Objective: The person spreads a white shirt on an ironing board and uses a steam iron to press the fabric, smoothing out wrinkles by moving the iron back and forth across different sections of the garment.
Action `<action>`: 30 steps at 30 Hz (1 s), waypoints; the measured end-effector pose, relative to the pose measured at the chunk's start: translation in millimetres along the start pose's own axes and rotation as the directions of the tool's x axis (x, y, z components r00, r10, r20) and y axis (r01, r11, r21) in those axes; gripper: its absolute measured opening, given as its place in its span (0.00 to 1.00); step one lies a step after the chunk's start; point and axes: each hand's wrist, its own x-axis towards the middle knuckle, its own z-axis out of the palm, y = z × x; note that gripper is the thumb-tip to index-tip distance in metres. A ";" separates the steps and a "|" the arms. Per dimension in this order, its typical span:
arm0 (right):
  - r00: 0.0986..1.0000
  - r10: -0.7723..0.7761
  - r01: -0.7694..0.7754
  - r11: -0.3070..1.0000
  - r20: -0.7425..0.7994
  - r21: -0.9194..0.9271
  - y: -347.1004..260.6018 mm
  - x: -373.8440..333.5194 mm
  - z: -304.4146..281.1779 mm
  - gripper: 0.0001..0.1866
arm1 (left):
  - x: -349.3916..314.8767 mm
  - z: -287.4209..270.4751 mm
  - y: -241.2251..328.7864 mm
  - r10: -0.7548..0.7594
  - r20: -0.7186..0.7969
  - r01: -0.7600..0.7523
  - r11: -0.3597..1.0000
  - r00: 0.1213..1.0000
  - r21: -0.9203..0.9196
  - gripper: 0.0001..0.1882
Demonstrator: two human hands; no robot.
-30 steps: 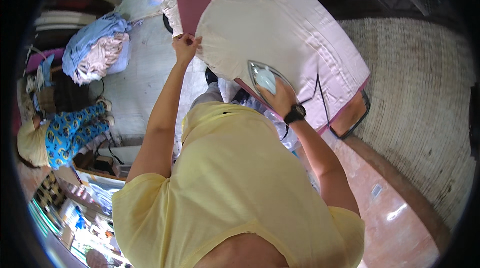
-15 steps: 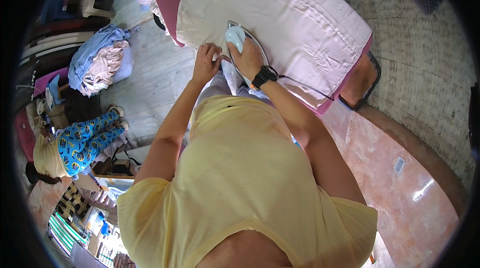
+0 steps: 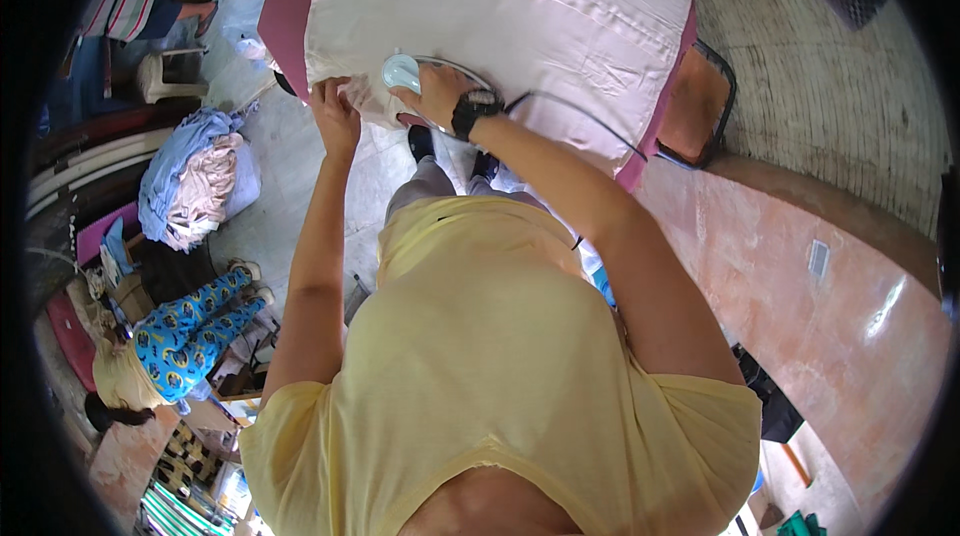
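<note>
A pale pink-cream cloth (image 3: 460, 6) lies spread over a table with a maroon cover (image 3: 285, 16). My right hand (image 3: 438, 94) is wrapped round the handle of a clothes iron (image 3: 402, 70). The iron, pale blue on top, rests on the near part of the cloth, close to its edge. Further left, my left hand (image 3: 336, 121) is closed on the cloth's near left edge, its fingertips pinching a lifted, creased bit. The iron's dark cord runs right across the cloth. My right hand hides part of the iron.
A heap of blue and pink clothes (image 3: 200, 176) sits on the floor at left, near a cream plastic stool (image 3: 170, 76). Another person in blue patterned trousers (image 3: 195, 336) is at lower left. A brown-seated chair (image 3: 700, 101) stands beside the table's right end.
The iron, in my right hand, has moved left and turned its front more to the left. My left hand has shifted left along the cloth's edge. The whole view has shifted slightly too.
</note>
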 end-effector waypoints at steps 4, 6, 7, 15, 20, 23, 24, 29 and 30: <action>0.976 0.071 -0.024 0.974 0.204 -0.226 35.5 -5.8 -56.7 0.41 | 11.6 8.2 33.2 0.327 0.226 -0.312 0.945 0.918 -0.102 0.20; 0.955 0.082 0.002 0.960 0.286 -0.281 69.7 -29.9 -87.8 0.40 | -1.9 15.7 29.0 0.359 0.350 -0.336 0.933 0.865 -0.128 0.21; 0.950 0.147 -0.046 0.938 0.274 -0.343 84.4 -46.6 -105.1 0.38 | -9.4 21.8 21.8 0.366 0.382 -0.338 0.931 0.848 -0.142 0.22; 0.976 0.066 0.014 0.930 0.206 -0.366 97.3 -94.4 -109.0 0.36 | -1.7 18.7 19.0 0.390 0.453 -0.324 0.920 0.802 -0.219 0.08; 0.966 0.053 0.031 0.949 0.255 -0.314 43.0 -68.3 -73.7 0.37 | 30.1 28.3 -37.2 0.154 0.076 -0.150 0.987 0.985 -0.055 0.12; 0.970 -0.029 0.096 0.958 0.241 -0.270 45.2 -64.6 -63.8 0.38 | 51.7 36.9 -89.9 -0.193 -0.382 0.352 0.842 0.904 0.408 0.17; 0.966 -0.029 0.096 0.963 0.257 -0.251 45.7 -61.3 -61.6 0.38 | 51.6 36.6 -108.9 -0.265 -0.333 0.390 0.829 0.905 0.401 0.17; 0.975 0.018 0.036 0.970 0.221 -0.238 18.7 -29.8 -23.5 0.37 | 60.9 21.1 -134.6 -0.377 0.050 0.375 0.926 0.925 0.046 0.14; 0.981 0.019 0.026 0.973 0.193 -0.227 6.3 -22.3 -14.7 0.36 | 61.4 18.7 -127.4 -0.443 0.023 0.443 0.896 0.896 -0.024 0.12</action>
